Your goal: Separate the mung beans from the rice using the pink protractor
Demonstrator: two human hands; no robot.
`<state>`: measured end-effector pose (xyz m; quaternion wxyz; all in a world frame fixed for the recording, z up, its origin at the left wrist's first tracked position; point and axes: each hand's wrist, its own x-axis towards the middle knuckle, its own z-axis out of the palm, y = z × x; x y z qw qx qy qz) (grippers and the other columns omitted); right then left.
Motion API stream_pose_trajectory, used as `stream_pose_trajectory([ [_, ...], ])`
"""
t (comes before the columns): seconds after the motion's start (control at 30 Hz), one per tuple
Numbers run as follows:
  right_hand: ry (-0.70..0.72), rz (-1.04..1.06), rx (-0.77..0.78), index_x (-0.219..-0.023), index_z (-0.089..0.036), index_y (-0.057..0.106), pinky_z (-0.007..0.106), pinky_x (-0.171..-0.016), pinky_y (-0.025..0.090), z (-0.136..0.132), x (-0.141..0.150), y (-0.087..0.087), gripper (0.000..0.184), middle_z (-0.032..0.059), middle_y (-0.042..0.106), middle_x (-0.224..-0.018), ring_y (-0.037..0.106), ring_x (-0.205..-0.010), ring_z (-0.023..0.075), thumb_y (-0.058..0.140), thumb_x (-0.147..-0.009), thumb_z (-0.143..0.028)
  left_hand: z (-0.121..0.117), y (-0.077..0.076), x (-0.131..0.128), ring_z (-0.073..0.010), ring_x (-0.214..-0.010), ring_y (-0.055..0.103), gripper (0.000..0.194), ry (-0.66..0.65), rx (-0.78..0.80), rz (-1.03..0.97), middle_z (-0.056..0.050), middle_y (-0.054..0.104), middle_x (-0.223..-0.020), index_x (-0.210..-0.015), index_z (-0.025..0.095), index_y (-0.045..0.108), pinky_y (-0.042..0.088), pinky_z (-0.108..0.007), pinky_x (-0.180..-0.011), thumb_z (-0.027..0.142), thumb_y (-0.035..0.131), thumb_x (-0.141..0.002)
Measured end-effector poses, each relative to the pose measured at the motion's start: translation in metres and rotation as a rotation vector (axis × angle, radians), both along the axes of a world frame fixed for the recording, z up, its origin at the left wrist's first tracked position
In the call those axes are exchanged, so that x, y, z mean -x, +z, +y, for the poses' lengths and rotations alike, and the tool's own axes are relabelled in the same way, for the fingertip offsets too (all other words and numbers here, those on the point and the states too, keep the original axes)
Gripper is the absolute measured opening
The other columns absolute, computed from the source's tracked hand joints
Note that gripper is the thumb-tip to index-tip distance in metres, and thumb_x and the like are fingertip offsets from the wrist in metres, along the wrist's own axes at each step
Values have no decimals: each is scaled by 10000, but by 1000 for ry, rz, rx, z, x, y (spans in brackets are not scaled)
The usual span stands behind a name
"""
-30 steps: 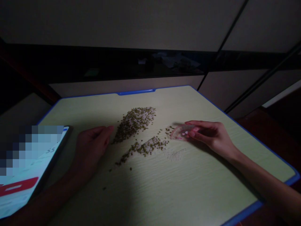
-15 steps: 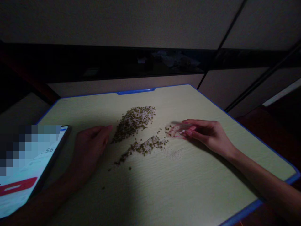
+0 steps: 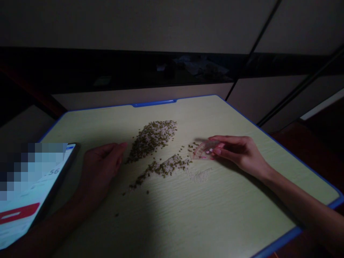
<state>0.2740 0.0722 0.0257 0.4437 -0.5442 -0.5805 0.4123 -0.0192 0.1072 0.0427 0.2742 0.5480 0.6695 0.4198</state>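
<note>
My right hand (image 3: pixel 239 152) pinches a clear protractor (image 3: pixel 202 152) with pink markings between thumb and fingers, low over the table right of the grains. A few green beans (image 3: pixel 192 145) lie at its far left edge. Below it is a thin patch of white rice grains (image 3: pixel 199 175). My left hand (image 3: pixel 103 163) is closed, thumb against the curled forefinger; whether anything is inside cannot be seen. Just right of it stands a large mixed heap of green beans and white rice (image 3: pixel 154 139). A smaller strip of mixed beans and rice (image 3: pixel 166 166) lies nearer me.
The pale table (image 3: pixel 215 215) has a blue rim and a blue handle (image 3: pixel 154 103) at its far edge. A lit phone (image 3: pixel 48 186) stands at the left. Stray beans (image 3: pixel 147 192) lie near the front. Cabinet panels (image 3: pixel 134 28) rise behind the table.
The protractor has turned a little in my right hand, so its curved edge shows more clearly. My left hand is nearly still, and the grain piles look the same.
</note>
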Motion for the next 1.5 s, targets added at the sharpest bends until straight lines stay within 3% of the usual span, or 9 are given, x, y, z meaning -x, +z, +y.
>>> stream_pose_trajectory([
  [0.4, 61, -90, -12, -1039, -139, 676, 267, -515, 452, 1, -3, -1, 357, 59, 662, -718, 527, -560, 117, 651, -712, -281, -1, 3, -1, -68, -315, 277, 374, 3, 16, -4, 75, 309, -294, -359, 205, 369, 224, -223, -366, 403, 499, -648],
  [0.73, 77, -1, 36, -967, -158, 705, 233, -521, 477, -1, 2, 4, 300, 36, 680, -718, 561, -547, 99, 667, -672, -196, 1, -2, 1, -61, -318, 267, 391, 5, -1, -35, 77, 299, -301, -354, 200, 369, 214, -214, -357, 411, 523, -644],
  [1.1, -27, -50, -18, -1002, -130, 689, 263, -524, 465, 0, 0, 1, 333, 44, 651, -650, 550, -544, 117, 659, -690, -242, -3, 6, -4, -70, -301, 274, 376, -2, 18, 12, 75, 306, -282, -357, 207, 365, 214, -225, -360, 385, 490, -663],
  [1.37, 25, -97, -5, -997, -130, 693, 271, -503, 471, -3, 5, 5, 336, 62, 675, -690, 555, -553, 130, 660, -683, -244, -2, 3, -2, -74, -325, 277, 383, -10, 18, -1, 75, 303, -296, -358, 204, 363, 226, -232, -382, 384, 494, -670],
  [1.5, -27, -104, -17, -1006, -119, 688, 277, -521, 478, -2, 4, 4, 341, 56, 660, -662, 554, -552, 128, 650, -694, -254, -2, 3, -1, -76, -326, 285, 379, -9, 13, 36, 74, 309, -296, -362, 204, 368, 233, -233, -386, 385, 488, -672],
])
